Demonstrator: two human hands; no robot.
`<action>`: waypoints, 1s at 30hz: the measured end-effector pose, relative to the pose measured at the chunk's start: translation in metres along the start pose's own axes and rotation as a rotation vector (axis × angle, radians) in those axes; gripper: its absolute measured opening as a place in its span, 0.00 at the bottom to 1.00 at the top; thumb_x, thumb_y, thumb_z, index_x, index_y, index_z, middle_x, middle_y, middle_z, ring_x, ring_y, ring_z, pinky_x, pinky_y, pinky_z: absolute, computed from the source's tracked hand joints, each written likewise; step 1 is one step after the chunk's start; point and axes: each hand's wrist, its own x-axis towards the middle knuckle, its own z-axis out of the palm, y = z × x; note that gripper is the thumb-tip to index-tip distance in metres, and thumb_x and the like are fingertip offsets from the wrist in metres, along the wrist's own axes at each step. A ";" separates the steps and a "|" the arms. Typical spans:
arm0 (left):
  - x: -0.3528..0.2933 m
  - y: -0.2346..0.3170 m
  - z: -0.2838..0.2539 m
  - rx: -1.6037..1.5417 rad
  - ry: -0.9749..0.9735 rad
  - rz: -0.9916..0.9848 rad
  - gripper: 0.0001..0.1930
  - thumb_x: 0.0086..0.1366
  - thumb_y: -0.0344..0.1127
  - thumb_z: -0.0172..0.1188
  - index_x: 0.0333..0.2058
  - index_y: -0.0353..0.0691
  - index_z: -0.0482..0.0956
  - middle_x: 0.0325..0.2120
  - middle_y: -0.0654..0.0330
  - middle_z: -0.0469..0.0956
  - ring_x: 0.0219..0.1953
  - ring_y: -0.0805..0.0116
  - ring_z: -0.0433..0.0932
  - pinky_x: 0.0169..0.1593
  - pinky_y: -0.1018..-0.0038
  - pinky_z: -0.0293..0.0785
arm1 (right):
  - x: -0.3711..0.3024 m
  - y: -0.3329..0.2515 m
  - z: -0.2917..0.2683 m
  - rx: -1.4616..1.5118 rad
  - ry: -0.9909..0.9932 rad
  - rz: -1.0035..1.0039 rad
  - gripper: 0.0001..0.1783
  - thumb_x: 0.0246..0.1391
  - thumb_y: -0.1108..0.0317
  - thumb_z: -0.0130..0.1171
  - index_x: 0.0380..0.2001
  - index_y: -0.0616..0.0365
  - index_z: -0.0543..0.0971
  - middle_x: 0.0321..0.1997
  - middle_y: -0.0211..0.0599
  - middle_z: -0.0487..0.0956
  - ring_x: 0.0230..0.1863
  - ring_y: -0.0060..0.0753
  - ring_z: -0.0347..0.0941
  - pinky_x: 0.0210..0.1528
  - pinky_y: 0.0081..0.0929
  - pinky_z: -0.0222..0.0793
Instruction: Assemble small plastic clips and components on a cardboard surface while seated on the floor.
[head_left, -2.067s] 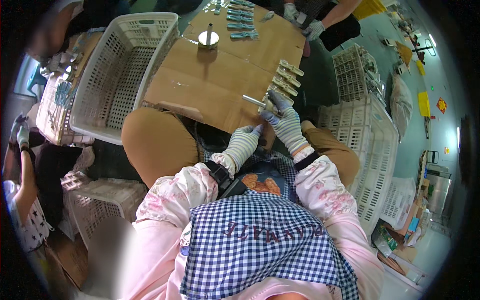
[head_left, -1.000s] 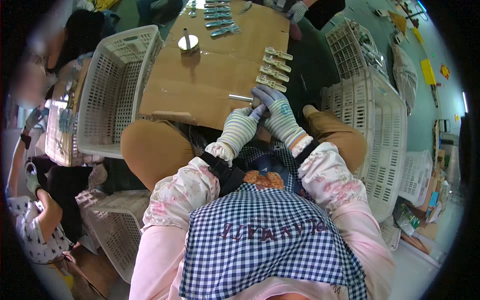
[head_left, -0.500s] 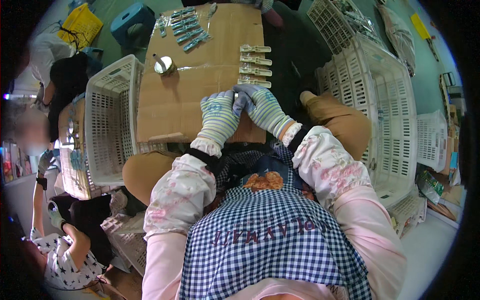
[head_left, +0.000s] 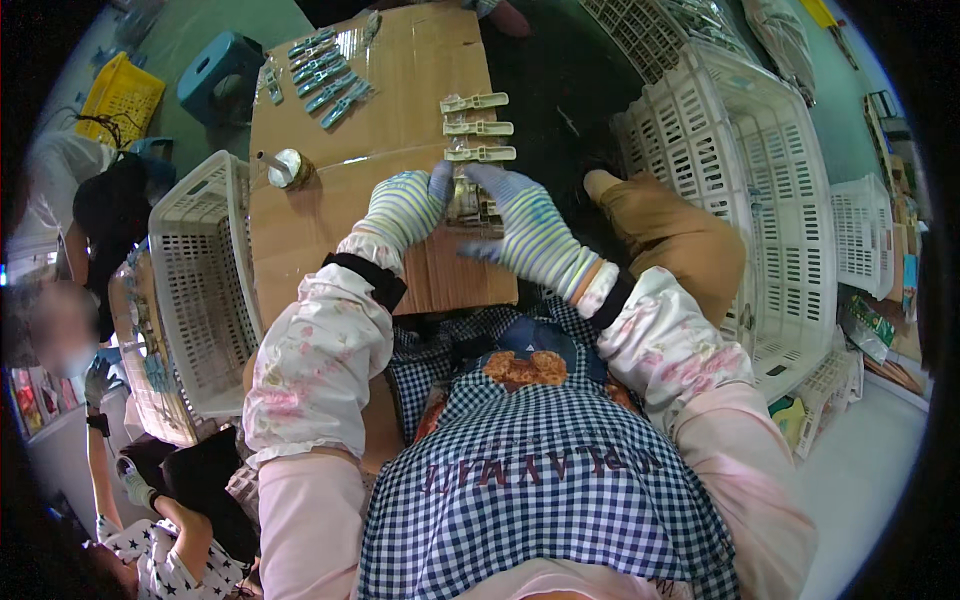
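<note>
My left hand (head_left: 405, 208), in a striped glove with grey fingertips, is over the cardboard-topped table (head_left: 370, 235). Its fingers curl under, and what they hold, if anything, is hidden. Across from it, my right hand (head_left: 540, 225), gloved alike, has its thumb and fingers spread apart. Between the hands lie small clear and metallic pieces (head_left: 468, 202), partly covered by my right fingers. Just beyond them, cream clips (head_left: 478, 128) lie in a row along the table's right edge. Several teal clips (head_left: 325, 82) sit on clear film at the far left of the table.
A round tin with a stick (head_left: 287, 168) stands left on the table. White crates flank me, one at left (head_left: 205, 290) and a larger one at right (head_left: 785, 230). A blue stool (head_left: 220, 75) and a yellow basket (head_left: 120, 95) stand far left. Other people work at left.
My hands have moved apart from their joined grip; the right has opened. Pieces now show on the table between them. The view has shifted, so the table and clips appear further left.
</note>
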 end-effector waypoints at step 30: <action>0.059 -0.005 -0.013 -0.289 0.175 -0.080 0.33 0.72 0.60 0.33 0.57 0.42 0.76 0.50 0.43 0.79 0.53 0.43 0.77 0.58 0.55 0.70 | 0.085 0.031 -0.023 -0.343 -0.259 -0.049 0.42 0.37 0.51 0.75 0.57 0.56 0.76 0.49 0.51 0.81 0.52 0.52 0.77 0.58 0.41 0.71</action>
